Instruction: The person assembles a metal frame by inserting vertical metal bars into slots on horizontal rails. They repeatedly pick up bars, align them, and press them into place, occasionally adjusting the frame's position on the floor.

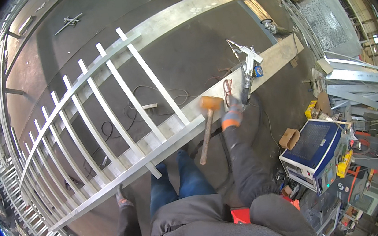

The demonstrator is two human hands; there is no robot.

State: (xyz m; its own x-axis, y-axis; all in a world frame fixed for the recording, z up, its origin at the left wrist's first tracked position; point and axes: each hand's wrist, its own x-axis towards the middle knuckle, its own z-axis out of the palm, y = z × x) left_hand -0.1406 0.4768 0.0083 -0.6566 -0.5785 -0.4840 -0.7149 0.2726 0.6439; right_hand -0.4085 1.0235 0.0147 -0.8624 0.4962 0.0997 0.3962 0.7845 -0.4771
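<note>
A silver metal railing [129, 165] with several crossbars lies across long flat beams [276, 57]. My left hand [122, 200], in a grey and orange glove, is at the railing's near bar; its fingers are partly hidden, so its grip does not show. Over the near beam's edge, my right hand [232, 112], gloved alike, is smeared by motion. Just left of it is a mallet [211, 103] with an orange-brown head and a wooden handle pointing toward me. Red-framed glasses [228, 87] and a silver welding gun [250, 58] lie on the beam beyond that hand.
A blue and white machine [313, 150] stands to the right, with an open cardboard box [289, 138] on it. Metal profiles [363, 77] are piled behind it. A cable [119, 126] loops over the floor beneath the railing. More slatted metal frames [37, 226] stand at far left.
</note>
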